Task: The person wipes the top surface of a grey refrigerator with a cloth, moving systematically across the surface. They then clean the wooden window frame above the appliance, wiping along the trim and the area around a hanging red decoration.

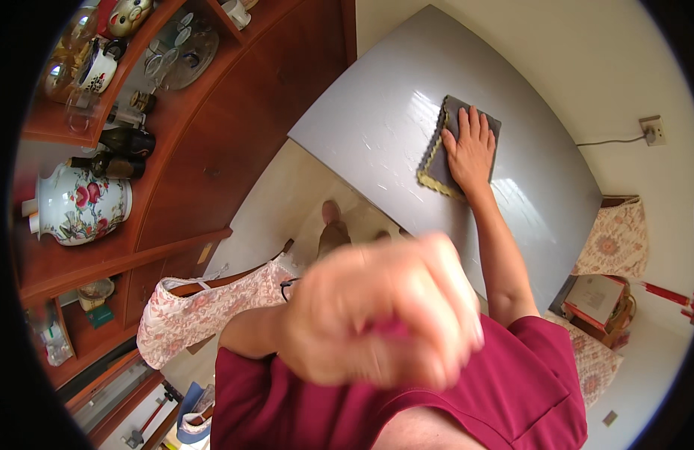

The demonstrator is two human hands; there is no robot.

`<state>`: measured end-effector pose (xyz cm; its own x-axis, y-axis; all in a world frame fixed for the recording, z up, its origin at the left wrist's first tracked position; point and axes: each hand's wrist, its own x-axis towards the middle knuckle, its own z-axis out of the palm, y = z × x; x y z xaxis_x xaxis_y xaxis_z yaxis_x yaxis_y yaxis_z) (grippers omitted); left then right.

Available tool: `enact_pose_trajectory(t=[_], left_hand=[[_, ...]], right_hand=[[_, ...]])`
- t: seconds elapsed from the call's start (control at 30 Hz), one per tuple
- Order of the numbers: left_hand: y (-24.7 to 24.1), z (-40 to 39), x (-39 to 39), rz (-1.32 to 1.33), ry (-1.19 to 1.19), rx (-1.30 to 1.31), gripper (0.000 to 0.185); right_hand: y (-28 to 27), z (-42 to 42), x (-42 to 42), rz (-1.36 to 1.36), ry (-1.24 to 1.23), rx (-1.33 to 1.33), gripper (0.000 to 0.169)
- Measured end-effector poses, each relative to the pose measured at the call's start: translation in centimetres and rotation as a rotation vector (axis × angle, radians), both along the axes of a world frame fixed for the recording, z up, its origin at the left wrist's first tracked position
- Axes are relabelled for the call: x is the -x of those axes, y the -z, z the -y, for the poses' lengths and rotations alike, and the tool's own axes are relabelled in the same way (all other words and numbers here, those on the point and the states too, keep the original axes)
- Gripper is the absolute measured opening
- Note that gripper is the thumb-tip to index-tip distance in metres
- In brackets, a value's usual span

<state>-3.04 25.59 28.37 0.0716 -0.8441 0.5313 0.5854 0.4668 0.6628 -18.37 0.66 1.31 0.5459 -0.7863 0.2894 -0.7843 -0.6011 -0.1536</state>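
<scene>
My right hand (472, 154) lies flat on a folded dark grey cloth (435, 163) with a yellow scalloped edge, its fingers stretched and slightly apart. Under the cloth is a glossy grey tabletop (375, 112), marked with whitish streaks that look wet and with bright reflections. Close to the camera, my left hand (381, 315) is raised in front of my chest, blurred, with its fingers curled in a loose fist. Nothing shows inside it. It hides part of the table's near edge and of the floor.
Left stands a reddish wooden cabinet (257, 107) with a floral porcelain vase (85, 202), dark bottles (127, 142) and glassware (175, 62). A chair with a floral cover (212, 320) is beside me. Right are another covered chair (611, 239), a box (594, 301) and a plugged-in cord (611, 143).
</scene>
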Motion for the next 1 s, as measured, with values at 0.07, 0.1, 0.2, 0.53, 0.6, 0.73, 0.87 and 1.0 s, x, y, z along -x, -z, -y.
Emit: enact_pose_trajectory(t=[0.07, 0.1, 0.2, 0.53, 0.6, 0.73, 0.87, 1.0], left_hand=[[2.6, 0.7, -1.9, 0.074, -0.186, -0.203, 0.036], [4.6, 1.1, -3.3, 0.098, -0.283, -0.313, 0.04], [13.0, 2.5, -9.3, 0.101, -0.543, -0.669, 0.044], [28.2, 6.4, -20.1, 0.959, -1.056, -0.945, 0.026], [29.3, 7.7, -19.8, 1.093, -1.036, -0.856, 0.031], [29.8, 8.0, -19.8, 1.058, -0.947, -0.803, 0.031], [29.4, 7.7, -20.2, 1.047, -0.898, -0.77, 0.027], [29.0, 7.6, -20.6, 1.006, -0.873, -0.739, 0.024]], right_hand=[[-0.1, -0.6, -2.7, 0.024, -0.013, -0.005, 0.064], [-0.6, -1.8, -4.0, 0.013, -0.091, -0.03, 0.065], [-1.7, -7.1, -6.6, -0.043, -0.306, -0.114, 0.067], [-2.5, 0.4, -10.5, -0.073, -0.184, -0.139, 0.062], [-1.9, 3.0, -12.1, -0.038, -0.098, -0.077, 0.06], [-1.0, 2.0, -16.3, -0.035, -0.088, -0.067, 0.064], [-3.1, -1.7, -21.2, -0.14, -0.496, -0.198, 0.06], [-3.9, 2.8, -24.2, -0.156, -0.629, -0.198, 0.045]])
